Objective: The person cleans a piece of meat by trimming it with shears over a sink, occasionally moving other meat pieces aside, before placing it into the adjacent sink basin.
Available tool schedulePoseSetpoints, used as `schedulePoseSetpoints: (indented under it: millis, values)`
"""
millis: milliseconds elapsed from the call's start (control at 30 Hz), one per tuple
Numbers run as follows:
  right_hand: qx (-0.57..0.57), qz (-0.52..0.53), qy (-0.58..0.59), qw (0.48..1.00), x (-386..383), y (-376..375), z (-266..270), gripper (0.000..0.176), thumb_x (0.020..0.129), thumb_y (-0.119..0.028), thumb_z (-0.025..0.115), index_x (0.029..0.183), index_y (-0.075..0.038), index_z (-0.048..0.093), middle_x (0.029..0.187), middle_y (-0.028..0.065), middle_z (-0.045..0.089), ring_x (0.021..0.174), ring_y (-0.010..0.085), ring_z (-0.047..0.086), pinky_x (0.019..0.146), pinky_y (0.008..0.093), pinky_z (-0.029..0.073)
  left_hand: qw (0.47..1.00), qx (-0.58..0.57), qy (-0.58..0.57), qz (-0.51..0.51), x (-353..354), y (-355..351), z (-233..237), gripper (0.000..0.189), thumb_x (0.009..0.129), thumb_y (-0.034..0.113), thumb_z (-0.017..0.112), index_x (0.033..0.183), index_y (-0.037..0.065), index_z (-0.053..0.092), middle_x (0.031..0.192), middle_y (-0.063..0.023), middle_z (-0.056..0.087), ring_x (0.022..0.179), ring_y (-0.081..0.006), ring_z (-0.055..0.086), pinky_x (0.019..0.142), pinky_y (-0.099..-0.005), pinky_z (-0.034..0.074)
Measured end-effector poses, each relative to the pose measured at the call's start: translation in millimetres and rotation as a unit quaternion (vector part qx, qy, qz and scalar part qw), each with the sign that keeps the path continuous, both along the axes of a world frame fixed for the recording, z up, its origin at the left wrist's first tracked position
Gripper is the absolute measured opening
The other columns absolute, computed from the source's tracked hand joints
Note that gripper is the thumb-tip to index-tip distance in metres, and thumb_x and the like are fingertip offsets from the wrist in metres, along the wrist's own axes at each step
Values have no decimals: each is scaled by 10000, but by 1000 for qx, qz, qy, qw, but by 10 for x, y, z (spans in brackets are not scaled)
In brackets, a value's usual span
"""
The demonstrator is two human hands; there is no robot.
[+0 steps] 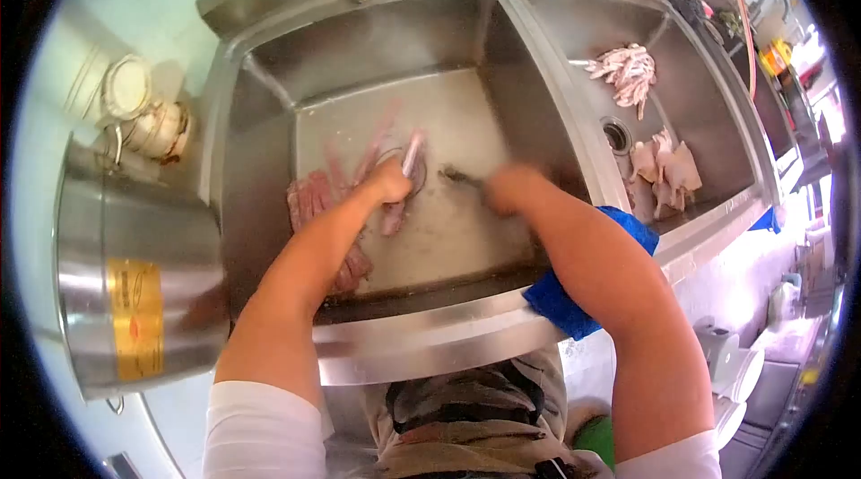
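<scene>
The left hand (390, 183) closes around a pale meat strip (411, 154) over the wet steel sink (457, 246); the right hand (507, 189) is blurred, its grip unclear. Pink pieces (309, 201) lie left; a blue cloth (565, 304) drapes the rim.

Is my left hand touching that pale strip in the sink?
Touching. The head view shows the left hand closed around the pale strip, its end sticking out above.

No words, brand names or numbers can be read anywhere in this view; the only sign of print is a yellow label (134, 317) on the side of a large steel pot (85, 228) at the left, its reddish marks too blurred to make out.
</scene>
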State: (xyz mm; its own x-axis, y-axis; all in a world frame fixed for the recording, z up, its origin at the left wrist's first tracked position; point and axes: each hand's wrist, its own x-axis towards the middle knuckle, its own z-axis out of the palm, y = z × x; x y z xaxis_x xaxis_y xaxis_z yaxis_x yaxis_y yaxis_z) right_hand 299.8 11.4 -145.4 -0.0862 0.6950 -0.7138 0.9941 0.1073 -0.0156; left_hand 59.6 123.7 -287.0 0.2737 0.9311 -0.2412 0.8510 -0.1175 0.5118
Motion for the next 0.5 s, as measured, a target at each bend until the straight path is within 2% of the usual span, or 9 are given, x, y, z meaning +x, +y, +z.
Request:
schedulePoseSetpoints:
  millis: [33,100,233,300,333,433,500]
  values:
    - [-22,9,0,1000,-24,-17,27,289,846,-203,518,1017,-36,681,1067,187,654,955,323,643,806,436,506,999,-48,15,-16,-5,71,-23,407,772,172,605,1122,-25,536,1118,-263,598,1080,-384,577,890,-421,467]
    - [-31,10,15,999,-116,-32,11,276,843,-199,532,1010,-44,686,1051,178,661,947,316,645,799,435,507,996,75,31,-29,-32,145,64,360,820,135,536,1141,-27,520,1094,-271,602,1059,-406,575,896,-455,455]
    - [-5,-6,-28,1000,-69,38,-5,286,795,-145,589,1054,-71,684,1101,138,657,994,303,637,817,427,513,985,122,89,-89,118,-130,458,332,861,113,471,1160,-30,501,1050,-265,619,998,-423,598,875,-477,462]
    - [-9,38,-29,999,-110,-47,35,299,799,-155,590,1072,-65,676,1116,141,652,1010,306,631,830,420,510,986,118,88,-83,47,-145,454,318,878,119,461,1156,-30,502,1019,-258,630,952,-418,612,847,-479,471]
    - [-5,64,-32,997,-132,-54,85,307,801,-160,590,1080,-62,671,1123,143,649,1017,308,629,836,417,508,990,107,68,-62,-51,-24,382,310,884,131,468,1147,-28,507,999,-251,637,922,-409,622,825,-476,480]
    - [-73,38,37,996,-315,-33,226,318,804,-155,589,1099,-63,664,1143,155,638,1026,316,625,850,412,506,997,72,6,-4,-290,344,234,292,901,167,489,1121,-23,523,940,-232,656,832,-381,649,758,-466,504]
    - [2,43,84,996,-291,-76,346,283,804,-158,580,1036,-25,673,1098,182,646,1004,331,627,833,418,508,994,-14,-89,58,-423,352,392,290,918,204,495,1101,-16,540,915,-201,664,759,-336,654,694,-440,517]
